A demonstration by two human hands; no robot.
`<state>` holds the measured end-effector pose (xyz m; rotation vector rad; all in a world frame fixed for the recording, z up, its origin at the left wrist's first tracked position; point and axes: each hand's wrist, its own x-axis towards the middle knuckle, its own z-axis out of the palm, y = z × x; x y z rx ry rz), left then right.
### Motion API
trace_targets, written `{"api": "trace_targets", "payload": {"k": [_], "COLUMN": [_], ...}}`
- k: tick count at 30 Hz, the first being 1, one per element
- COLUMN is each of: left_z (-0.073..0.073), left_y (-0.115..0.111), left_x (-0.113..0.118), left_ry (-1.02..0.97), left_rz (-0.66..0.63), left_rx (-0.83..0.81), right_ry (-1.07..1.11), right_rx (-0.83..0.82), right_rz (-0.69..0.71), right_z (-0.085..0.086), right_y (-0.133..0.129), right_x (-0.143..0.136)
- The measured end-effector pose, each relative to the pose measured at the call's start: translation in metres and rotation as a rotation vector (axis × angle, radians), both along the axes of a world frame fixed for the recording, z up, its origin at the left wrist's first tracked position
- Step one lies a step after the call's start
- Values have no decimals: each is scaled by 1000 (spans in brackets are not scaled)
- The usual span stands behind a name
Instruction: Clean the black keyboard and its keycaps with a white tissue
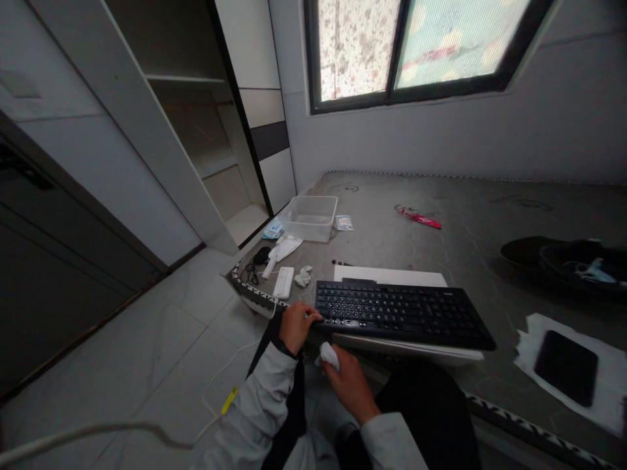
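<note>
Keyboard [401, 312], likely light, stiff and best held by its ends, sat on a box [411, 277] near the front edge of the bed [382, 245], left grip [296, 326] touching its near-left corner, pinch unclear, right grip [350, 380] pinching tissue [328, 356].

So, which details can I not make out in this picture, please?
Head view: letters on the keyboard, too small to read.
Head view: part of the white tissue, hidden by the right hand.
Head view: middle of the flat white object, covered by the keyboard.
Head view: far end of the dark hat, cut off by the right edge.
</note>
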<state>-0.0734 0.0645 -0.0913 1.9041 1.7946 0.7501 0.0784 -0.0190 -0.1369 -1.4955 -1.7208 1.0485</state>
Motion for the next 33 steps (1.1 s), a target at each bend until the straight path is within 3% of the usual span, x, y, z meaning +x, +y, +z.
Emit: {"api": "trace_targets", "payload": {"k": [6, 17, 27, 33], "left_z": [4, 9, 4, 2], "left_y": [4, 4, 0, -1], "left_x": [2, 2, -5, -10], "left_ry": [126, 227, 139, 138], "left_rz": [-105, -151, -283, -298], "left_rx": [39, 62, 88, 94], "right_ry": [-22, -40, -50, -61], "right_rx": [2, 7, -2, -4], "right_rz": [1, 9, 20, 22], "right_z": [-2, -3, -4, 2], "right_y": [0, 1, 1, 1], "right_x": [0, 0, 0, 1]}}
